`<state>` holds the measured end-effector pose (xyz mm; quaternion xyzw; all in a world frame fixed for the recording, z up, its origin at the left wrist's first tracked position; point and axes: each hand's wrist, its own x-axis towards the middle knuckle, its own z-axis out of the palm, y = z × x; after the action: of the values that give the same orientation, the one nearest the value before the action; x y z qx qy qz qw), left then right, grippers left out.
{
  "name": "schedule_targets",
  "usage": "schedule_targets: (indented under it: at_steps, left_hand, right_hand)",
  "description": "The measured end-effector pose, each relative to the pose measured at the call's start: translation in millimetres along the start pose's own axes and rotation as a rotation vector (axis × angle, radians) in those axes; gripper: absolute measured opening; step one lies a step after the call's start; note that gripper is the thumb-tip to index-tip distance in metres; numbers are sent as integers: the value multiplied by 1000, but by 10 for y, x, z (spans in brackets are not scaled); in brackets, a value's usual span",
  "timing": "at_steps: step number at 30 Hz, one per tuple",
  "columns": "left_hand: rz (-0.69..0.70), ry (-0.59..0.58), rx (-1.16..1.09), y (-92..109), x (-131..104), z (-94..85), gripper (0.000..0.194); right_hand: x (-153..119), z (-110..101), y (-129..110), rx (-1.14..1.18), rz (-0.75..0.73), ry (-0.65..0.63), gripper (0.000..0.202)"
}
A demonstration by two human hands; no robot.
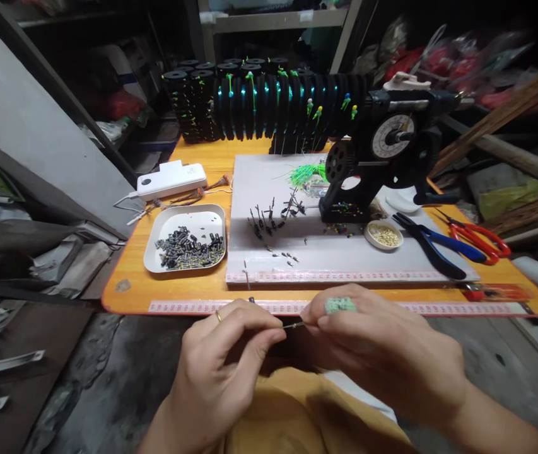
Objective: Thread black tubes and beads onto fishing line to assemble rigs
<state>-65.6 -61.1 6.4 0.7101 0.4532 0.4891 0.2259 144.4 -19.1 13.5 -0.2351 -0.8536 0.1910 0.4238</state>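
Note:
My left hand (pixel 231 359), with a ring on one finger, pinches one end of a thin, wire-like piece (pixel 293 325) between thumb and forefinger. The other end is pinched by my right hand (pixel 373 347), which has a green patterned wrap (pixel 340 305) round a finger. The short stretch between the fingertips shows a tiny lump; its exact kind is too small to tell. Just past my left knuckles, a small black piece (pixel 251 300) shows, with a thin stem (pixel 246 277) above it. Both hands are above my lap, at the table's front edge.
A white tray (pixel 147 249) of small dark parts stands left. On the grey board (pixel 259 173) lie several dark stemmed pieces (pixel 262 221), a gold-bead dish (pixel 385 236) and blue-black pliers (pixel 432 243). A black winding machine (pixel 391 139) with line-wrapped spools (pixel 269 104) stands behind; red-handled cutters (pixel 479 239) lie right.

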Motion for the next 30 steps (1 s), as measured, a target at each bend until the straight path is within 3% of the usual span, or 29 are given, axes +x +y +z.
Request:
schedule_targets:
  at_steps: [4, 9, 15, 17, 26, 30]
  left_hand:
    - [24, -6, 29, 8, 39, -5, 16]
    - [55, -9, 57, -63, 42, -20, 16]
    - [114, 38, 150, -143, 58, 2, 15]
    - [136, 46, 158, -138, 65, 33, 16]
    - [95, 99, -14, -164, 42, 103, 14]
    - [47, 82, -78, -161, 48, 99, 14]
  right_hand:
    - [-1, 48, -36, 151, 132, 72, 35]
    - [-26, 50, 3, 48, 87, 68, 32]
    - [-122, 97, 93, -221, 88, -210, 21]
    - [-131, 135, 110, -241, 42, -240, 20]
    - [-21, 114, 96, -212, -92, -163, 21]
    - [-59, 106, 142, -76, -67, -63, 17]
